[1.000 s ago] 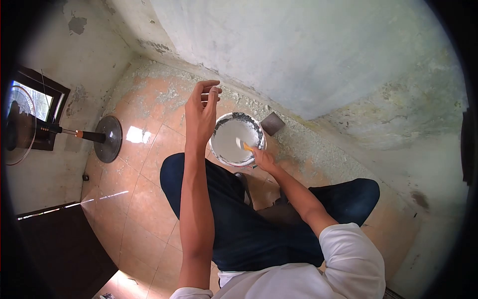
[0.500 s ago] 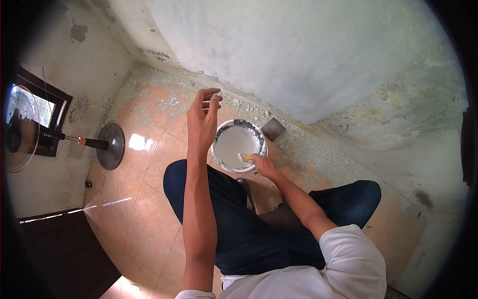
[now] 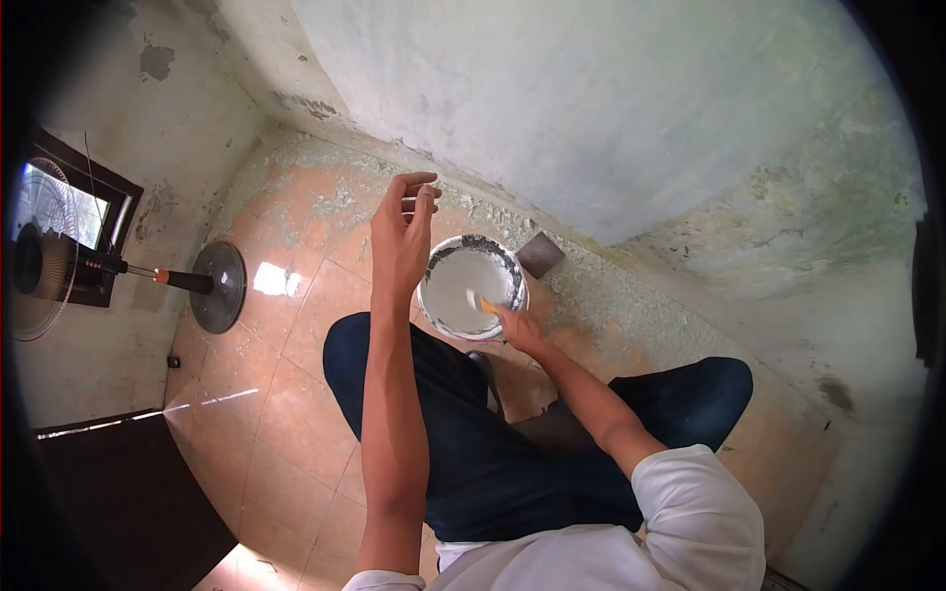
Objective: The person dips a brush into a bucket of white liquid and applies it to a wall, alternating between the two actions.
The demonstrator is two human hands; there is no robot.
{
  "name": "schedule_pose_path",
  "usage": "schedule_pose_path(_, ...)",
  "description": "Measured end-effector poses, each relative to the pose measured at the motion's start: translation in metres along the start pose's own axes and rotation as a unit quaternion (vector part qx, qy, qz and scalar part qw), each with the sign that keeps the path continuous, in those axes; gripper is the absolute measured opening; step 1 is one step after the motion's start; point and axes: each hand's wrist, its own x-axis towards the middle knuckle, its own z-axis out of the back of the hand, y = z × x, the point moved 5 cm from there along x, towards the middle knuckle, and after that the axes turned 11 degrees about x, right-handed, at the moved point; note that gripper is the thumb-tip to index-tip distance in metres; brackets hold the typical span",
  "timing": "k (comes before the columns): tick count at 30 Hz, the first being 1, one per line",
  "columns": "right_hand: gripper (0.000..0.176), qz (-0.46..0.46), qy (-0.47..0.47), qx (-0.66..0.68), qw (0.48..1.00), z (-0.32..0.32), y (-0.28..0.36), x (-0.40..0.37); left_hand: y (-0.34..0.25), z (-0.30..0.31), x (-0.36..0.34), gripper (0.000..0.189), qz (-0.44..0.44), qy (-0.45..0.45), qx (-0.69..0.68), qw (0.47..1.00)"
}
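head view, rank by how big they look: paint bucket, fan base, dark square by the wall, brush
1. paint bucket
2. fan base, seen at a slant
3. dark square
4. brush, partly hidden by the right hand

The paint bucket [image 3: 471,286] is white inside with a rim smeared grey-black, the brush [image 3: 487,307] orange-yellow at the handle, the floor tiles [image 3: 286,394] glossy terracotta speckled pale grey near the wall [image 3: 591,98], which is chalky blue-white blotched yellow-green at upper right, the trousers [image 3: 493,463] navy, the shirt [image 3: 690,522] white.
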Motion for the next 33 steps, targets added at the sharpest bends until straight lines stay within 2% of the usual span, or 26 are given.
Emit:
schedule_pose_path(1,0.034,0.005,0.048,-0.055,0.997,-0.007,-0.004,0.002,0.000,-0.001,0.000,0.032,-0.001,0.000,0.000,1.000)
schedule_pose_path(2,0.034,0.005,0.047,-0.055,0.997,-0.008,-0.009,0.003,0.001,-0.002,0.001,0.032,-0.007,-0.005,-0.002,1.000)
schedule_pose_path(5,0.036,-0.001,0.017,-0.006,1.000,0.009,0.016,-0.004,0.002,-0.002,0.002,0.032,-0.013,-0.005,0.001,1.000)
schedule_pose_path(7,0.036,-0.022,-0.049,0.066,0.996,0.015,0.016,-0.008,0.003,-0.002,0.001,0.031,-0.011,-0.003,0.002,1.000)
schedule_pose_path(8,0.036,-0.023,-0.049,0.065,0.996,0.016,0.016,-0.010,0.004,-0.002,0.001,0.031,-0.009,-0.004,0.003,1.000)
schedule_pose_path(10,0.031,0.024,-0.013,-0.018,0.999,0.000,-0.002,-0.007,0.003,-0.003,0.002,0.031,-0.009,-0.006,0.003,1.000)
schedule_pose_path(14,0.034,0.000,-0.033,0.006,0.999,0.013,0.015,-0.013,0.003,-0.004,0.002,0.033,-0.006,-0.001,-0.003,1.000)
schedule_pose_path(16,0.033,-0.008,-0.073,0.046,0.996,0.019,0.015,-0.019,0.003,-0.004,0.001,0.033,-0.006,0.000,-0.005,1.000)
schedule_pose_path(17,0.033,-0.009,-0.074,0.045,0.996,0.020,0.013,-0.019,0.002,-0.004,0.001,0.032,-0.005,-0.002,0.000,1.000)
schedule_pose_path(19,0.032,0.008,-0.001,-0.018,1.000,0.001,-0.010,-0.014,0.002,-0.004,0.001,0.031,-0.005,-0.003,0.006,1.000)
schedule_pose_path(20,0.032,0.008,-0.003,-0.018,1.000,-0.001,-0.014,-0.015,0.002,-0.005,0.001,0.032,-0.005,0.000,0.000,1.000)
schedule_pose_path(22,0.032,0.008,-0.063,0.052,0.997,0.014,0.002,-0.020,0.002,-0.006,0.001,0.033,-0.008,0.003,-0.005,1.000)
schedule_pose_path(25,0.032,-0.026,-0.077,0.056,0.995,0.017,0.008,-0.027,0.001,-0.005,0.001,0.033,-0.009,0.002,-0.001,1.000)
schedule_pose_path(28,0.031,-0.022,-0.020,-0.017,0.999,0.011,0.002,-0.025,0.001,-0.005,0.000,0.033,-0.009,0.003,-0.003,1.000)
schedule_pose_path(31,0.030,-0.010,-0.075,0.041,0.996,0.010,0.001,-0.026,0.000,-0.005,0.000,0.033,-0.009,0.004,0.003,1.000)
schedule_pose_path(33,0.029,0.019,-0.061,0.020,0.998,0.000,-0.011,-0.026,0.000,-0.005,-0.001,0.033,-0.009,0.003,0.000,1.000)
